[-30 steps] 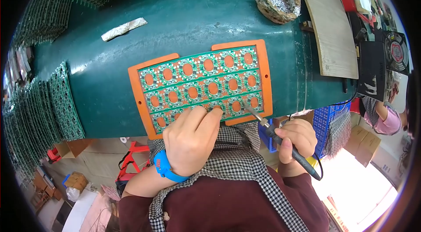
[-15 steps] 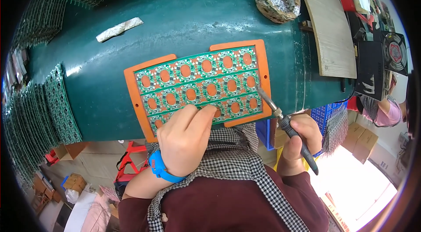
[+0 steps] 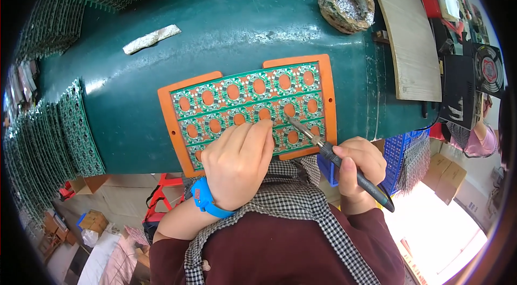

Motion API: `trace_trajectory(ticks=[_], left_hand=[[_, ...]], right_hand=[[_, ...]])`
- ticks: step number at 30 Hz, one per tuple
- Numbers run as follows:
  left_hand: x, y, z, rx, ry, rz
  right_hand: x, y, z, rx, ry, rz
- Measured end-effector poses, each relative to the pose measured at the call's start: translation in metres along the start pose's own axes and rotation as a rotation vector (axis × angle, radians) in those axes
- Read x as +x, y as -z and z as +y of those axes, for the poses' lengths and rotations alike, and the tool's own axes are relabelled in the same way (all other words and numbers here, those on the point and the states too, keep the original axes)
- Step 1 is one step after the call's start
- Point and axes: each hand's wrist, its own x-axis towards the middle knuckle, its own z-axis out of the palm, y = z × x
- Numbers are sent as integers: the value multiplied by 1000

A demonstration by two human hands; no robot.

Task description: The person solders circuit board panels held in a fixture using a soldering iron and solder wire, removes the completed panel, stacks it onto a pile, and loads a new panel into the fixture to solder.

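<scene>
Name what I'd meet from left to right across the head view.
Green circuit boards at the left edge, pale strip, left hand, soldering iron held in the right hand, black fan.

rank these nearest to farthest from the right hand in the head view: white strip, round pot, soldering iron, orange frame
1. Soldering iron, held in the right hand.
2. Orange frame, just ahead, leftward.
3. Round pot, farther ahead, beyond the frame.
4. White strip, far to the left, also beyond the frame.

Green worktable [image 3: 242,21], greyish floor [image 3: 129,201] below, white glare [image 3: 436,226] lower right
</scene>
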Motion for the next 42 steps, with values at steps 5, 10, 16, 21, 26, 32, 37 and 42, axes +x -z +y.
trace_trajectory(ticks=[5, 10, 16, 21, 26, 32, 37, 42], left_hand=[[2, -4, -1, -16, 9, -11], [7, -1, -1, -18, 24, -63], [18, 4, -2, 4, 54, -30], [30, 1, -3, -4, 110, -43], [34, -4, -4, -4, 125, -35], [36, -1, -6, -31, 127, -93], [35, 3, -10, 76, 87, -13], [36, 1, -15, 76, 95, -4]], right_hand=[[2, -3, 3, 1, -1, -4], [4, 0, 5, -6, 37, -50], [12, -2, 8, -12, 56, 41], [31, -3, 9, -20, 36, -2], [37, -8, 14, -5, 38, -39], [36, -10, 17, 5, 50, -56], [36, -6, 11, -19, 91, -10], [45, -18, 11, -14, 105, -56]])
